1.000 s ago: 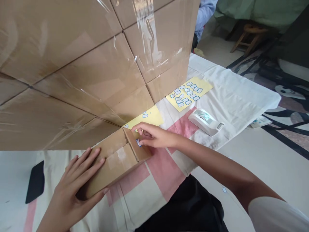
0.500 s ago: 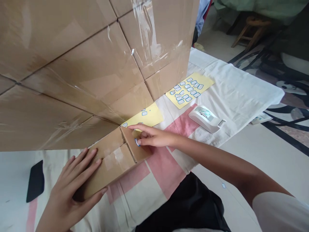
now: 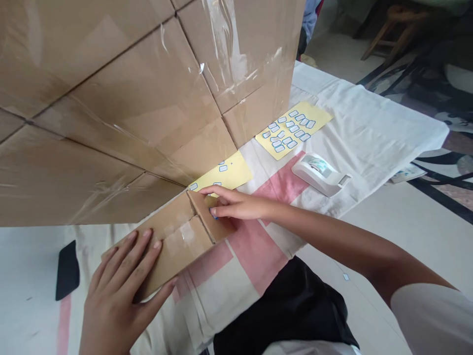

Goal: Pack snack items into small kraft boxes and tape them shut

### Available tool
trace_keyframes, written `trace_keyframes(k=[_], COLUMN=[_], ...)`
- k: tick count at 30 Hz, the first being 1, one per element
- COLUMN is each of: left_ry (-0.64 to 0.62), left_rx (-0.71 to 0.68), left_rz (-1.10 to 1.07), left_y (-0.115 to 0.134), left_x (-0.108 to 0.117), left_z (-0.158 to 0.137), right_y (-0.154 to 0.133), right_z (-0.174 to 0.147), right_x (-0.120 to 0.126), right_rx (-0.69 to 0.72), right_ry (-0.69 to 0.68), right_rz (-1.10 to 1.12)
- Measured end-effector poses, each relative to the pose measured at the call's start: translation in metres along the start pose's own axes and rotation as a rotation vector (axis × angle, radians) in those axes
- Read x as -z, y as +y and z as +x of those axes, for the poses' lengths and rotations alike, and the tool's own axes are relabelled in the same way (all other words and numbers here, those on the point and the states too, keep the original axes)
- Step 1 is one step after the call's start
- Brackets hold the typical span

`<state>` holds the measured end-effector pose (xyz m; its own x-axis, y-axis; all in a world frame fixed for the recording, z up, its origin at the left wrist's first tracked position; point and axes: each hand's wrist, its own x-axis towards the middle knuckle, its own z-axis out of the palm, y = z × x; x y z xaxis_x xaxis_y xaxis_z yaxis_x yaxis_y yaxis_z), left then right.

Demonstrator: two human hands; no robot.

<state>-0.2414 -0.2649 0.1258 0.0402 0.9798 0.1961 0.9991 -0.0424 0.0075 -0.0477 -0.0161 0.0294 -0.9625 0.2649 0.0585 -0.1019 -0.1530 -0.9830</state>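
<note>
A small brown cardboard box (image 3: 173,246) lies on the cloth, with clear tape across its seam. My left hand (image 3: 125,281) grips its left end, fingers spread over the top and thumb along the near side. At the right end, my right hand (image 3: 236,203) has its index finger stretched to the far corner, the thumb pressing a blue-edged sticker (image 3: 213,213) on the end face. Most of that sticker is hidden by the thumb, and the other fingers are curled. A yellow sheet (image 3: 236,172) with several blue-edged stickers lies just beyond, partly behind the right hand.
Large taped cartons (image 3: 148,108) are stacked like a wall along the far left. Another yellow sticker sheet (image 3: 291,130) and a white tape dispenser (image 3: 320,173) lie on the cloth-covered table (image 3: 369,133). A black flat object (image 3: 67,271) is at the left edge. A wooden stool (image 3: 395,29) stands behind.
The view has shifted slightly. My right thumb now covers more of the sticker on the box end. Both hands stay on the box.
</note>
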Motion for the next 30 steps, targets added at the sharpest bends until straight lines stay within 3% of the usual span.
trace_keyframes(k=[7,19,30], left_ry=[-0.008,-0.008,-0.007], left_rx=[-0.015,-0.025,-0.011], left_rz=[-0.010,-0.055,-0.074], left_y=[-0.002,-0.002,-0.001], left_x=[0.001,0.001,0.001], left_z=[0.002,0.003,0.005], right_y=[0.003,-0.003,0.000], right_z=[0.005,-0.005,-0.005], right_x=[-0.002,0.003,0.004], right_rx=[-0.012,-0.005,0.025], right_ry=[0.028,-0.073,-0.057], right_rz=[0.081,0.025,0.007])
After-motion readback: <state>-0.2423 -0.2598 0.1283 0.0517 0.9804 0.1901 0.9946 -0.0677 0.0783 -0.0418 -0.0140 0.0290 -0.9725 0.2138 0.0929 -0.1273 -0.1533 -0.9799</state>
